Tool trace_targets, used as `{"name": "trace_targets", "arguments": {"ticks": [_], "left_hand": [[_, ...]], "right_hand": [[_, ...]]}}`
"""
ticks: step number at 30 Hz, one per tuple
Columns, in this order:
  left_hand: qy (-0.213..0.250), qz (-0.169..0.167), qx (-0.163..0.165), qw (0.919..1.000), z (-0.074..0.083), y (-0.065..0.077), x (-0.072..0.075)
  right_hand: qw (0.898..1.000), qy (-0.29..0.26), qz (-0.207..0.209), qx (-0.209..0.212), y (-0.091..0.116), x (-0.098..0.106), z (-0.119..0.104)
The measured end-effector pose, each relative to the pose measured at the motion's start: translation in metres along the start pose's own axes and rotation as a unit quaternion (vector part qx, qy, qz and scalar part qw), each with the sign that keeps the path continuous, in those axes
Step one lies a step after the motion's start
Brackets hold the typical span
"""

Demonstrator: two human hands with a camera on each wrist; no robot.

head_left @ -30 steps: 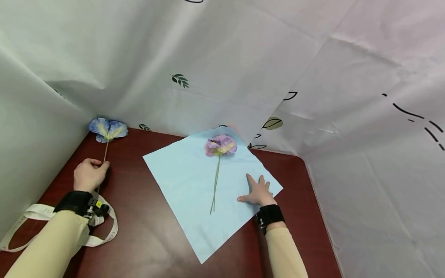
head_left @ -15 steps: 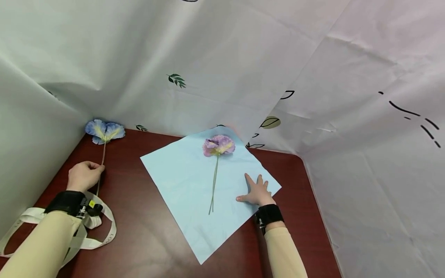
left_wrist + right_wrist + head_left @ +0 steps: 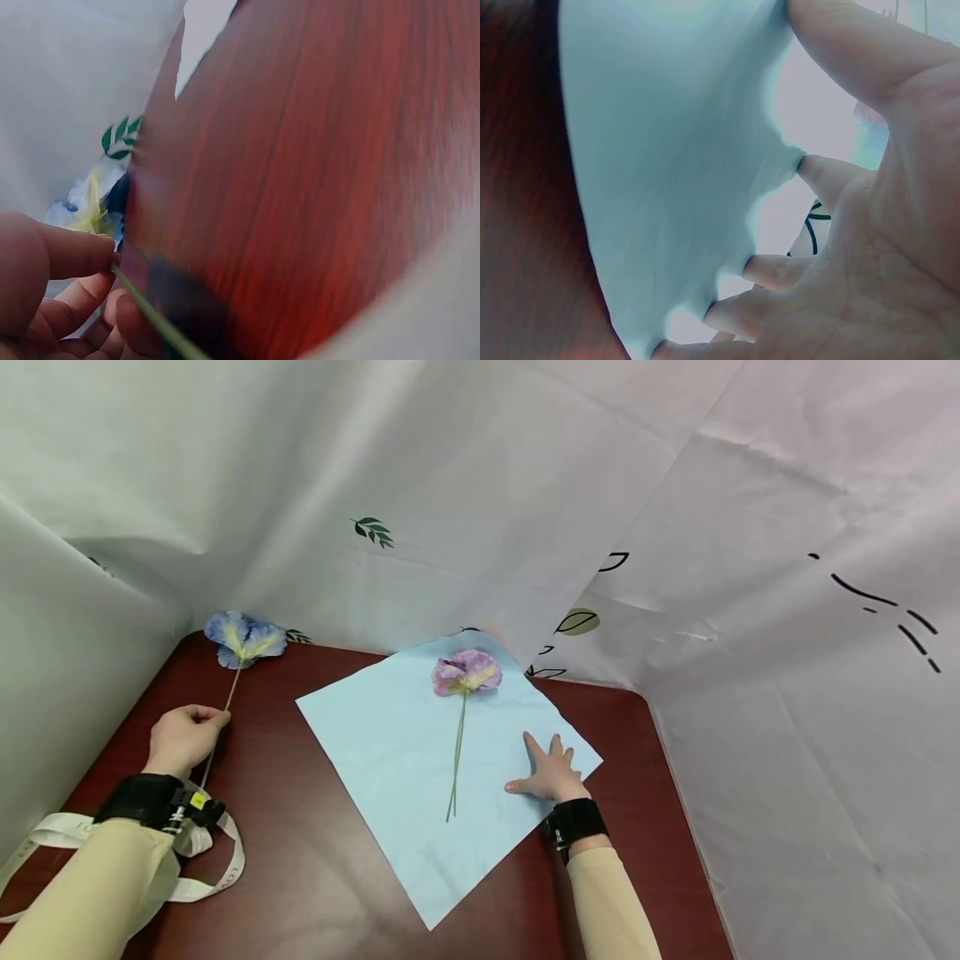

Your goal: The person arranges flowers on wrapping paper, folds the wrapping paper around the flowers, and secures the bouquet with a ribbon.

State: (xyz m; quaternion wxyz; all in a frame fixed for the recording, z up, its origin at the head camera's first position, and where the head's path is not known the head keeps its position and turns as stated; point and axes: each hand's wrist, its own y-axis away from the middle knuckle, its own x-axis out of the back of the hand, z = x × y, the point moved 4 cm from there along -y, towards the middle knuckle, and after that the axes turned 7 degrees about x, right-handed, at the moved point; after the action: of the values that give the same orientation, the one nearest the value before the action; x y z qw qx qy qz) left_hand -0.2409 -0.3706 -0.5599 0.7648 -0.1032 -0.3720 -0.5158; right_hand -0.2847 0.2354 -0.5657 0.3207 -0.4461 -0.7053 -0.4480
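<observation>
Between thumb and fingertips my left hand (image 3: 183, 737) pinches the thin stem of a blue artificial flower (image 3: 244, 639) at the table's left. Its blue petals, yellow-streaked, stand beyond the hand by the back wall; in the left wrist view the green stem (image 3: 154, 315) runs down from the pinch. A light blue sheet of paper (image 3: 375, 735) lies turned like a diamond on the table. On it rests a purple-pink artificial flower (image 3: 468, 672) with two thin stems crossing near their ends. My right hand (image 3: 553, 775), fingers spread, presses on the sheet's right part with its fingertips.
A white ribbon (image 3: 213, 885) with printed letters loops around under my left wrist. Pale sheeting (image 3: 480, 527) with leaf prints hangs behind and beside the dark red table (image 3: 315, 860).
My left hand drew slightly left and down with the blue flower, then the bloom tilted back right. The right hand keeps its place on the paper; the whole view shifted a little.
</observation>
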Motion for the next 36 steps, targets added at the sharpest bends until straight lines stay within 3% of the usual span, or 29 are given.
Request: {"name": "trace_targets", "arguments": {"ticks": [4,14,17,21,25,30,36], "left_hand": [[0.027,0.003,0.002,0.9996,0.013,0.006,-0.005],[0.089,-0.011,0.015,0.9959,0.038,0.016,-0.014],[0.144,-0.030,0.022,0.9889,0.038,0.022,-0.018],[0.213,-0.048,0.005,0.9759,0.038,0.033,-0.022],[0.238,-0.050,-0.019,0.9698,0.040,0.049,-0.029],[0.257,-0.057,-0.038,0.9640,0.053,0.070,-0.052],[0.272,-0.077,-0.040,0.9583,0.076,0.092,-0.095]], "right_hand": [[1.000,-0.010,0.000,0.003,-0.004,-0.004,0.006],[1.000,-0.010,0.000,-0.006,0.002,0.003,-0.004],[1.000,-0.010,-0.006,-0.010,0.001,0.002,-0.003],[1.000,-0.014,-0.014,-0.014,0.000,0.001,-0.002],[1.000,-0.009,-0.010,-0.015,0.002,0.003,-0.004],[1.000,-0.006,-0.005,-0.014,0.006,0.004,-0.005],[1.000,-0.011,-0.001,-0.009,0.004,0.002,-0.005]]}}
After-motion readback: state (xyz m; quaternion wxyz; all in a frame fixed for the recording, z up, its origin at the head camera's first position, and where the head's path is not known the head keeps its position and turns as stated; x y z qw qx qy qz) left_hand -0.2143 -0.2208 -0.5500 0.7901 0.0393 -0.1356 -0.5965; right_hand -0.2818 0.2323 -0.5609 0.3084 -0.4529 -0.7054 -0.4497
